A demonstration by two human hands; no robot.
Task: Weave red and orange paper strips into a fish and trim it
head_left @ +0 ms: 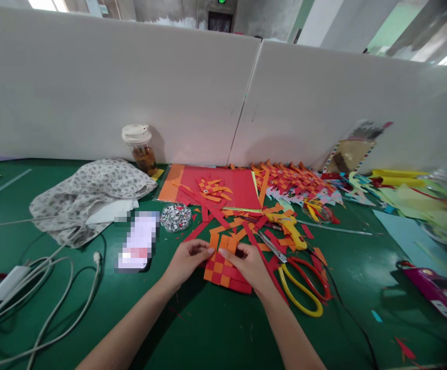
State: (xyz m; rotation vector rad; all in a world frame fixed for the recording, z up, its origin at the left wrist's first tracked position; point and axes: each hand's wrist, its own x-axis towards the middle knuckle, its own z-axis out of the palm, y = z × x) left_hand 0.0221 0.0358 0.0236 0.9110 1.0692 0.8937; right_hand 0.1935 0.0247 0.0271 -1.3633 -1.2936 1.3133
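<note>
A red and orange checkered paper weave (218, 272) is held up between my two hands, near the middle of the green table. My left hand (189, 258) pinches an orange strip at its upper left. With thumb and fingers, my right hand (247, 261) grips the orange strips at the upper right. Loose red and orange strips (246, 226) lie just behind. Scissors with red and yellow handles (300, 288) rest to the right of my right hand, and a yellow glue gun (290, 226) lies beyond them.
Finished woven pieces (296, 180) are heaped at the back right. A phone (140, 239), a bag of googly eyes (176, 217), a drink cup (142, 149), patterned cloth (92, 195) and white cables (69, 288) occupy the left. Red sheets (238, 187) lie behind; a purple tool (431, 290) is right.
</note>
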